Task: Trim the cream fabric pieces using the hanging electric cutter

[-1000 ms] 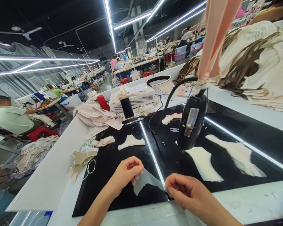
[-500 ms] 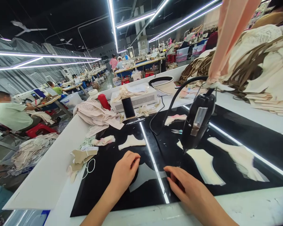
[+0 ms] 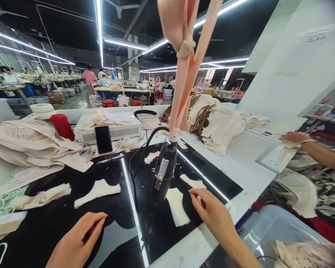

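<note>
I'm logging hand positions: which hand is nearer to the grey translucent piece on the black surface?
Left. The left hand is at the left edge of the grey piece, contact unclear; the right hand lies to its right, past a cream piece.

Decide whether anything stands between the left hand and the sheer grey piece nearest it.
Nothing visible does: the sheer grey piece lies on the black tabletop beside the left hand; the hanging black tool is farther off.
</note>
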The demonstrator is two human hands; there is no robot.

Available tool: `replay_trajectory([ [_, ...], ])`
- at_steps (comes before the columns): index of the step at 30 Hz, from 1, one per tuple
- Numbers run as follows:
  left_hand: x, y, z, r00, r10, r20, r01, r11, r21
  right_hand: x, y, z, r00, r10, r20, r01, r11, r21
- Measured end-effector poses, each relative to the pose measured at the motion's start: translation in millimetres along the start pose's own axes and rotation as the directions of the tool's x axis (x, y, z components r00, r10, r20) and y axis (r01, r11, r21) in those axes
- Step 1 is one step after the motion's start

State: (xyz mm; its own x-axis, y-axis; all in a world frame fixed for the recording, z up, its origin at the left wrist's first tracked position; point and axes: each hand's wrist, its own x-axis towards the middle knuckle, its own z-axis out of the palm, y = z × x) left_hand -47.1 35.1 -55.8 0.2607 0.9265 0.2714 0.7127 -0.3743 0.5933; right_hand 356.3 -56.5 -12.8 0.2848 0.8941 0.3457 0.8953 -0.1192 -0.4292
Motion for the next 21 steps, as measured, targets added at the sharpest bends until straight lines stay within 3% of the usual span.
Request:
replay_trajectory([
  [3,-2,-7,3.4,0.999,-0.020,0.037,0.019,0.999,0.026,13,21,1,0.997,0.046,-0.065,-0.052,0.994,-0.093],
  [7,-3,-16,7.9,0.997,-0.018,0.079,0.015,0.999,0.034,29,35,11,0.997,0.028,-0.066,-0.040,0.982,-0.186],
  [14,-4,-19,5.8,0.995,-0.007,0.095,0.000,0.997,0.074,41,29,29,1.000,-0.012,0.009,0.014,0.950,-0.313],
  [21,-4,-13,5.4,0.997,-0.019,0.074,0.013,0.996,0.089,44,26,29,0.998,0.052,0.040,-0.036,0.944,-0.328],
])
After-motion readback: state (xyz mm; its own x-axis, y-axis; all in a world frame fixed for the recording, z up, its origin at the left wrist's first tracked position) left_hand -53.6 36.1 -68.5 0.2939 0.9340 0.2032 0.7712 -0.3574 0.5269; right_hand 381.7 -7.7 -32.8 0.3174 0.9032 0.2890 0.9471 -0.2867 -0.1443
